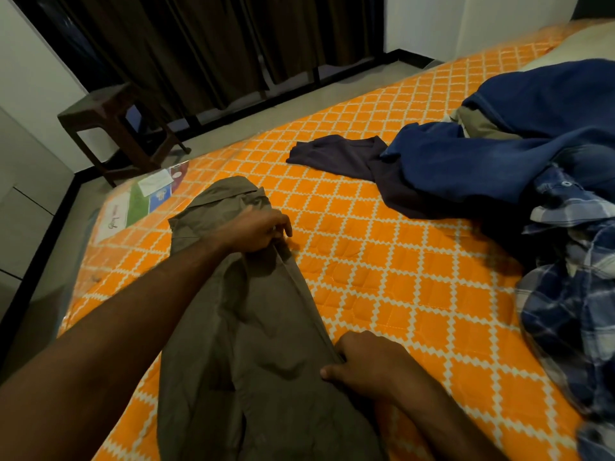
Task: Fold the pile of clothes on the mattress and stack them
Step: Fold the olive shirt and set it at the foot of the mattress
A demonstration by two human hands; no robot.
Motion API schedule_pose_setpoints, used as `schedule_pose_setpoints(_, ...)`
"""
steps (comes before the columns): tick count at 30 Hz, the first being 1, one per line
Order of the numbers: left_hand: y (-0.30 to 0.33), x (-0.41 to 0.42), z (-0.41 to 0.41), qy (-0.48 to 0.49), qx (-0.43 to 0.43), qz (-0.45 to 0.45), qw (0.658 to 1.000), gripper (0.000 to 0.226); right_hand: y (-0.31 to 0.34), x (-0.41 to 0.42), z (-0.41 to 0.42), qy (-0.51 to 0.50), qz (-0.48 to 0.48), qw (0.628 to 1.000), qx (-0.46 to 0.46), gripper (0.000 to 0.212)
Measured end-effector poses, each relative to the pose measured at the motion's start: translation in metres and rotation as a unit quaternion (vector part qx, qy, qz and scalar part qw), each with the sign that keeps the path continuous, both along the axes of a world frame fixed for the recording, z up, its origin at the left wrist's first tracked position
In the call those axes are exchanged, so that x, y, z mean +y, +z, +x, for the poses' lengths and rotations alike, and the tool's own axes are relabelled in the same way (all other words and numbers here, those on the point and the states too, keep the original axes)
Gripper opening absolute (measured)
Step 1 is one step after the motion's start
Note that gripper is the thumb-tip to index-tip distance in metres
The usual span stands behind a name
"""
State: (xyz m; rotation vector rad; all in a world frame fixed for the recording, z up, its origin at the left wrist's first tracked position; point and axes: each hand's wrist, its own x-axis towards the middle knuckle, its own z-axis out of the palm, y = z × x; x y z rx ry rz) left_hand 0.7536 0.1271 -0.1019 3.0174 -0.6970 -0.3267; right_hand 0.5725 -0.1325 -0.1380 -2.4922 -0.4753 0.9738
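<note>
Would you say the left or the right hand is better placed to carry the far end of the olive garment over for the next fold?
Probably the left hand: it already grips the far end of the olive garment. The right hand pinches the near edge and could anchor it on the mattress.

Trousers (253, 327) on mattress (382, 277) near side; clothes pile (532, 161) right; stool (113, 128) behind left.

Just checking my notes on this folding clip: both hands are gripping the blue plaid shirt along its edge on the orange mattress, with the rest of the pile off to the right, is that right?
Not quite. The head view shows the left hand and right hand gripping the olive-brown garment along its edge on the orange mattress. The blue plaid shirt lies untouched in the pile to the right.
</note>
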Motion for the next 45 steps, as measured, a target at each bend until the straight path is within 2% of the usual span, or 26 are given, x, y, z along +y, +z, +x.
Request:
schedule_pose_setpoints(3, 0.001, 0.008, -0.005, 0.01, 0.006, -0.055, 0.998, 0.032, -0.002, 0.001, 0.001, 0.002, 0.001, 1.0, -0.003, 0.05)
schedule_pose_setpoints(9, 0.012, 0.012, -0.015, 0.044, 0.144, -0.102, 0.983, 0.034, -0.006, 0.002, 0.001, 0.006, -0.006, 1.0, -0.009, 0.048)
schedule_pose_setpoints(12, 0.009, 0.009, -0.018, 0.024, 0.146, -0.059, 0.987, 0.033, -0.008, 0.001, 0.002, 0.001, 0.001, 1.0, -0.005, 0.048)
schedule_pose_setpoints(14, 0.004, 0.013, -0.022, 0.004, 0.082, -0.008, 0.997, 0.035, -0.011, 0.001, 0.003, -0.002, 0.005, 1.0, 0.0, 0.049)
schedule_pose_setpoints(17, -0.008, 0.023, -0.031, 0.04, -0.114, 0.041, 0.992, 0.032, -0.016, 0.0, 0.007, -0.009, 0.008, 1.0, 0.008, 0.048)
schedule_pose_setpoints(19, -0.014, 0.024, -0.045, 0.122, -0.199, -0.012, 0.972, 0.042, -0.018, -0.001, 0.01, -0.02, 0.024, 0.999, 0.01, 0.045)
schedule_pose_setpoints(21, -0.018, 0.015, -0.07, 0.183, -0.215, -0.08, 0.956, 0.047, -0.013, -0.003, 0.009, -0.031, 0.044, 0.998, 0.016, 0.042)
schedule_pose_setpoints(25, -0.038, 0.0, -0.15, 0.157, -0.181, -0.128, 0.962, 0.061, -0.007, -0.008, -0.017, -0.085, 0.04, 0.995, -0.037, 0.039)
schedule_pose_setpoints(27, -0.048, 0.004, -0.195, 0.181, -0.142, -0.141, 0.963, 0.073, -0.005, -0.01, -0.044, -0.108, 0.029, 0.992, -0.064, 0.042)
schedule_pose_setpoints(31, -0.068, 0.013, -0.251, 0.271, -0.04, -0.051, 0.961, 0.107, -0.004, -0.021, -0.086, -0.122, 0.01, 0.989, -0.086, 0.038)
schedule_pose_setpoints(33, -0.07, 0.016, -0.256, 0.3, -0.023, -0.038, 0.953, 0.103, -0.003, -0.025, -0.095, -0.15, 0.019, 0.985, -0.084, 0.037)
schedule_pose_setpoints(36, -0.053, 0.012, -0.255, 0.322, 0.009, -0.038, 0.946, 0.081, 0.009, -0.028, -0.109, -0.163, 0.003, 0.981, -0.104, 0.034)
schedule_pose_setpoints(39, -0.035, -0.007, -0.27, 0.257, -0.018, -0.053, 0.965, 0.066, 0.01, -0.033, -0.126, -0.135, -0.002, 0.986, -0.094, 0.029)
schedule_pose_setpoints(41, -0.022, -0.027, -0.294, 0.161, -0.04, -0.077, 0.983, 0.06, 0.011, -0.041, -0.134, -0.117, 0.029, 0.992, -0.028, 0.03)
schedule_pose_setpoints(43, -0.017, -0.05, -0.33, 0.054, -0.053, -0.088, 0.993, 0.062, 0.016, -0.051, -0.145, -0.14, 0.069, 0.987, 0.048, 0.036)
schedule_pose_setpoints(45, -0.024, -0.062, -0.363, -0.025, -0.065, -0.093, 0.993, 0.059, 0.023, -0.058, -0.149, -0.197, 0.104, 0.971, 0.085, 0.031)
